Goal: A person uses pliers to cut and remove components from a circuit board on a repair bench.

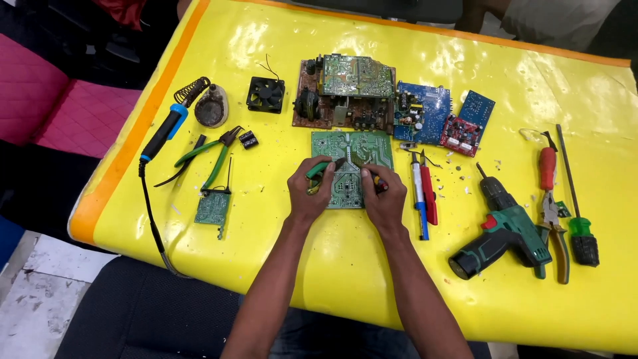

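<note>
A green circuit board (pixel 350 147) lies flat in the middle of the yellow table (pixel 332 266). My left hand (pixel 308 193) rests on the board's left edge and grips a green-handled tool (pixel 318 169) whose tip points onto the board. My right hand (pixel 383 193) sits on the board's right side, closed around a small tool with red and yellow on its handle (pixel 379 182). Both tool tips meet near the board's centre. The lower part of the board is hidden by my hands.
Left: a blue-handled soldering iron (pixel 163 133) by its stand (pixel 211 106), green pliers (pixel 216 156), a small green board (pixel 212 208), a black fan (pixel 266 94). Behind: a large brown board (pixel 342 93), blue boards (pixel 422 113). Right: red cutters (pixel 428 193), a green drill (pixel 505 229), pliers (pixel 550 199), a screwdriver (pixel 578 219).
</note>
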